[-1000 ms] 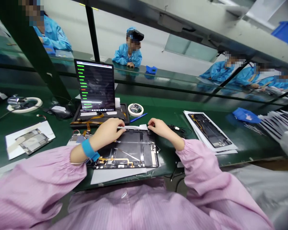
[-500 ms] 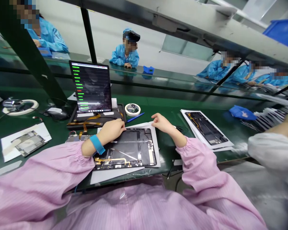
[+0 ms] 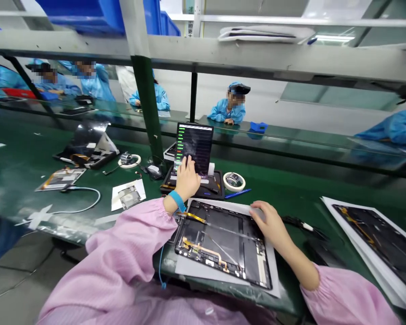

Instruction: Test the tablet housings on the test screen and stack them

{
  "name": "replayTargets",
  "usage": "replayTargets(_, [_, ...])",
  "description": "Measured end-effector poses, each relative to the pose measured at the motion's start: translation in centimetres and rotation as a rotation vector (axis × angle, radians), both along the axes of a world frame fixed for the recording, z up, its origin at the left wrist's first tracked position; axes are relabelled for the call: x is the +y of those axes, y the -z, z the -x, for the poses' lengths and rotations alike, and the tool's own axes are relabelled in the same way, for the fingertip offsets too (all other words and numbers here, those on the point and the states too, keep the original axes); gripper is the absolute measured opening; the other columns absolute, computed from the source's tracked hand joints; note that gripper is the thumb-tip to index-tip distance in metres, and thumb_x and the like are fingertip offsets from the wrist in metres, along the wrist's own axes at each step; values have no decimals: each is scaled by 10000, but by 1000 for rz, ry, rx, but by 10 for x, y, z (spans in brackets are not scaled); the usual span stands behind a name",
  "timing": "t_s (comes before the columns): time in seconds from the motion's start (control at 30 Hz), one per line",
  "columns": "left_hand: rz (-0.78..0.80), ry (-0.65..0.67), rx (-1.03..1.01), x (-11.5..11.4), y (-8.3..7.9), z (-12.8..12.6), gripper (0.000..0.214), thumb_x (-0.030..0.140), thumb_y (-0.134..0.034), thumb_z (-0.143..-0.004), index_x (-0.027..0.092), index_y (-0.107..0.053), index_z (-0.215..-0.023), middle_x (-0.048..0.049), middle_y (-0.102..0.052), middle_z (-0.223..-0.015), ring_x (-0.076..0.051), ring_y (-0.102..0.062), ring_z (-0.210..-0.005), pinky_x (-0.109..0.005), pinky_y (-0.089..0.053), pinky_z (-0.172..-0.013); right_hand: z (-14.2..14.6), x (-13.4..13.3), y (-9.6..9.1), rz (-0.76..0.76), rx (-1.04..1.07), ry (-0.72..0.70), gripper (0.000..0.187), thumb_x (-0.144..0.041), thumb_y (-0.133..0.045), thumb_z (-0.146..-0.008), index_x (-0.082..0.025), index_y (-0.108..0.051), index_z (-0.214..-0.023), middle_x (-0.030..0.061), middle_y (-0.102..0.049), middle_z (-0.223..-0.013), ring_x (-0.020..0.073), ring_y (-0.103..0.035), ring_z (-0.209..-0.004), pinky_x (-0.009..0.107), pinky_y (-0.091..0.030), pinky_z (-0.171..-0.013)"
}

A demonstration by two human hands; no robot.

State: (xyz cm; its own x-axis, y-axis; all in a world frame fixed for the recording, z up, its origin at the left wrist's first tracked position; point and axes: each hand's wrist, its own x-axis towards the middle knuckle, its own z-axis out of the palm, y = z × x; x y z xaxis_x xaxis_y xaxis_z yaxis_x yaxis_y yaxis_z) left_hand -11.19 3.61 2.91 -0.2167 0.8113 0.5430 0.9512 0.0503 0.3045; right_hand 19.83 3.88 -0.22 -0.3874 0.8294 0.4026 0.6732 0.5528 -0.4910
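**A:** Start at the fingertips. What is the left hand doing?

**B:** The left hand (image 3: 187, 177) has its fingers (image 3: 188, 161) stretched out and close together. The tips rest on the lower part of the upright screen (image 3: 194, 145), at the centre of the frame. It grips nothing.

**A:** And the right?

**B:** The right hand (image 3: 269, 220) lies palm down with its fingers loosely bent and a little apart. It rests on the upper right corner of the open tablet chassis (image 3: 219, 241) and holds nothing.

**A:** Where does that chassis sit?

**B:** It lies flat in the lower centre on a white sheet (image 3: 196, 271), just below the black cradle (image 3: 209, 186) that props the screen. Orange flex cables (image 3: 203, 248) run across its inside.

**A:** What is around them?

**B:** A blue wrist strap (image 3: 177, 201) circles the left wrist. A tape roll (image 3: 234, 181) and a blue pen (image 3: 237, 194) lie right of the cradle, above the right hand. A second opened chassis (image 3: 375, 234) lies at the right edge. Left of centre are a small board on paper (image 3: 128, 196) and a white cable (image 3: 84, 201). All of it sits on the green bench (image 3: 291, 180). A person in a blue coat (image 3: 230, 108) sits across it, in the upper centre.
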Motion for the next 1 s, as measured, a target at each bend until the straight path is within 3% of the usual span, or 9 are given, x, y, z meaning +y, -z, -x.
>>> replayTargets(0.17, [15, 5, 4, 13, 3, 12, 480, 181, -432, -811, 36, -453, -1269, -209, -344, -1484, -333, -193, -1418, -503, -231, -1115, 1, -1, 1, 13, 24, 5, 221, -408, -503, -866, -223, -605, -931, 99, -650, -1042, 265, -578, -1030, 463, -425, -951])
replayTargets(0.3, [52, 33, -5, -5, -17, -7, 461, 213, -445, -834, 56, -454, -1268, -212, -334, -1489, -328, -222, -1408, -511, -250, -1108, -1, -7, -26, -91, 113, 70, 249, -420, -486, -886, -223, -607, -979, 105, -630, -1113, 261, -564, -1089, 458, -423, -964])
replayTargets(0.43, [262, 346, 29, -39, -40, -55, 316, 240, -479, -842, 122, -574, -1120, -166, -587, -1252, -296, -497, -1197, -426, -411, -990, -12, -41, -75, -93, 46, 71, 244, -404, -491, -897, -241, -601, -1041, 97, -603, -1195, 251, -566, -1091, 387, -480, -852])
replayTargets(0.5, [377, 471, 56, -51, -41, -75, 261, 259, -490, -849, 137, -619, -1040, -134, -664, -1068, -281, -582, -1038, -398, -457, -903, -21, -63, -94, -25, -25, 46, 242, -384, -493, -899, -241, -593, -1066, 88, -617, -1179, 231, -598, -1023, 346, -487, -792])
replayTargets(0.57, [430, 529, 105, -54, -33, -88, 248, 264, -490, -859, 133, -641, -1006, -128, -676, -997, -284, -595, -976, -393, -465, -853, -29, -83, -101, 102, -81, 48, 214, -356, -482, -904, -235, -596, -1038, 70, -668, -1047, 203, -634, -884, 310, -480, -720])
replayTargets(0.67, [414, 606, 200, -47, -11, -99, 222, 246, -481, -876, 132, -657, -946, -127, -668, -963, -282, -580, -951, -387, -455, -821, -38, -110, -87, 367, -197, 89, 150, -309, -482, -893, -231, -607, -866, 19, -671, -722, 173, -619, -629, 275, -428, -585])
replayTargets(0.8, [396, 655, 275, -37, 10, -105, 212, 278, -488, -893, 138, -647, -881, -125, -653, -911, -277, -572, -906, -384, -441, -784, -40, -134, -46, 632, -281, 163, 148, -306, -542, -854, -227, -537, -729, -32, -563, -498, 143, -522, -434, 255, -349, -495])
replayTargets(0.9, [406, 654, 280, -34, 16, -107, 226, 303, -473, -908, 138, -625, -882, -125, -652, -898, -268, -573, -878, -374, -435, -768, -39, -142, -25, 743, -133, 146, 152, -331, -506, -874, -230, -484, -764, -73, -486, -437, 122, -474, -395, 232, -323, -475])
replayTargets(1.0, [422, 668, 228, -30, 18, -106, 258, 313, -430, -927, 146, -613, -856, -118, -655, -889, -257, -573, -875, -364, -432, -787, -40, -139, -17, 723, 37, 124, 149, -301, -502, -856, -226, -449, -740, -81, -450, -474, 103, -436, -434, 214, -278, -458])
